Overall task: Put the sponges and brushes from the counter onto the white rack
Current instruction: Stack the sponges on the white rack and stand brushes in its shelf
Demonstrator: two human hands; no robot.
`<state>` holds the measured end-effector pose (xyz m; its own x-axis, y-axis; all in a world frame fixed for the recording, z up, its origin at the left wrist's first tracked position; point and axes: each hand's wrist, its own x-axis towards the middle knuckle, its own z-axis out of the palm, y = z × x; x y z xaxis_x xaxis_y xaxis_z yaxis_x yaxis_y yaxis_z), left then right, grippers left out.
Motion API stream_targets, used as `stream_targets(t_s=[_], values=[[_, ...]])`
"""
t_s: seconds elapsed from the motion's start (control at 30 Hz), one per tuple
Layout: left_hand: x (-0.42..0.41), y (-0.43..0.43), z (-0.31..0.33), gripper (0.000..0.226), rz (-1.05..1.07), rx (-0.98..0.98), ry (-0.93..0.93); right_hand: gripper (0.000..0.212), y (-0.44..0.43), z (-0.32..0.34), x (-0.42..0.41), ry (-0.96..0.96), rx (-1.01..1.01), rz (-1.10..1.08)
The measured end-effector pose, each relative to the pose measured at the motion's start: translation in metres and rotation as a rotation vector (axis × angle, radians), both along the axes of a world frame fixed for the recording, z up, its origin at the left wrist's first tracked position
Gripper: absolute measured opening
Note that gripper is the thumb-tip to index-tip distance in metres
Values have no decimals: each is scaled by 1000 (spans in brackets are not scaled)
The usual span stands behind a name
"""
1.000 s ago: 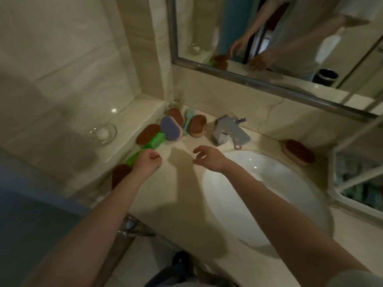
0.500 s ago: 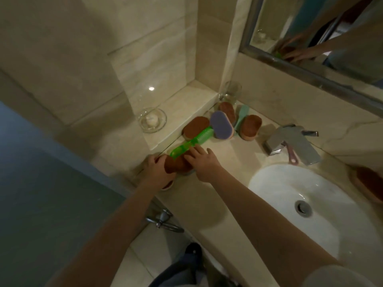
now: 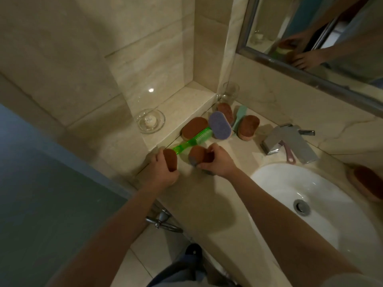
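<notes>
The counter point(image 3: 207, 195) runs from near centre to far right, with the sink point(image 3: 273, 183) set in it on the right. At the counter's left edge the left hand point(image 3: 163, 171) grasps a brown sponge, the left sponge point(image 3: 170, 160), fingers curled round it as it stands on end. Just right of it the right hand point(image 3: 218, 162) pinches the right sponge point(image 3: 196, 155), brown on top and grey below. It is blurred, and I cannot tell whether it touches the counter.

The green brush point(image 3: 193, 141) lies with its handle end between these 2 sponges and its head by the purple sponge point(image 3: 219, 125), which stands tilted. Left of the brush the ledge sponge point(image 3: 194, 126) leans on the raised ledge point(image 3: 186, 102). Farther back are the corner sponge point(image 3: 226, 110), a teal brush point(image 3: 240, 116) and the tan sponge point(image 3: 248, 127). A pink handle point(image 3: 289, 155) lies under the faucet point(image 3: 290, 139). Another brown sponge, the edge sponge point(image 3: 366, 181), sits at the far right, beyond the sink.

A glass dish point(image 3: 151, 121) rests on the ledge, a glass point(image 3: 230, 92) stands in the far corner, and a mirror point(image 3: 310, 34) hangs above.
</notes>
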<state>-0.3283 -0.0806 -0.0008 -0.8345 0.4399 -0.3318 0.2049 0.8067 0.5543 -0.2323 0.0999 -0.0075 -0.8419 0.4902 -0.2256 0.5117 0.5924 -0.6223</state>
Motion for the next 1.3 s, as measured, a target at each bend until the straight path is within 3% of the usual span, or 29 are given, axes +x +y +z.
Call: stream_targets(t_s=[0.1,0.2,0.4,0.7,1.07,1.3], values=[[8,12,16,102,9,141,-52,54,5,11,13,150,-295,-276],[26,33,32,103,4,270,-80,44,12,28,32,292,-535,-394],[78,98,75,99,-66,531,-160,35,41,81,91,489,-724,-527],[174,198,139,75,-335,741,-375,29,91,170,225,716,-490,-698],[309,288,219,84,-688,953,-585,24,121,259,379,958,-170,-899],[370,318,246,84,-808,965,-622,37,139,287,466,898,194,-983]])
